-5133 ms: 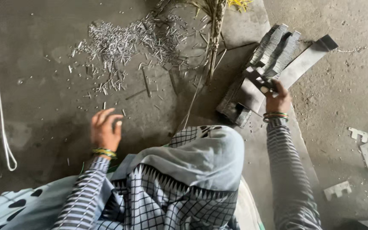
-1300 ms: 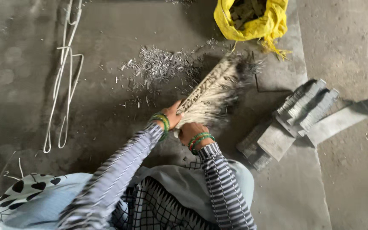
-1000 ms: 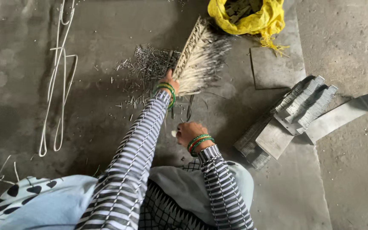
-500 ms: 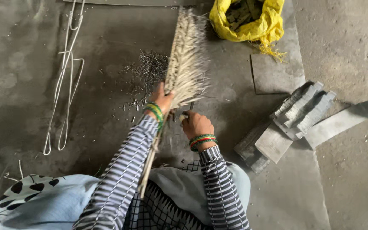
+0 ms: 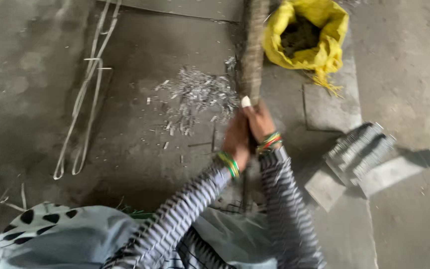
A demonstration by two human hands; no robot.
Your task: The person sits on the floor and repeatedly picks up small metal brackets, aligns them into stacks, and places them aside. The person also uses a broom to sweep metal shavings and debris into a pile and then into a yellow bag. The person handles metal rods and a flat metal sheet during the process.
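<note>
Straw broom (image 5: 253,45) runs long toward twelve o'clock from both hands: left hand (image 5: 237,139) and right hand (image 5: 260,122), fingers wrapped on its handle, metal scraps (image 5: 195,97) at ten o'clock.

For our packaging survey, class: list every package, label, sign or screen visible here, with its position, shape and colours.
Yellow woven plastic sack: on the floor at top right, beside the broom that both hands grip; open-mouthed, crumpled, with dark contents.
No labels, signs or screens are visible.

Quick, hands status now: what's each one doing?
Left hand: closed around the broom handle.
Right hand: closed on the same handle, just above the left.
</note>
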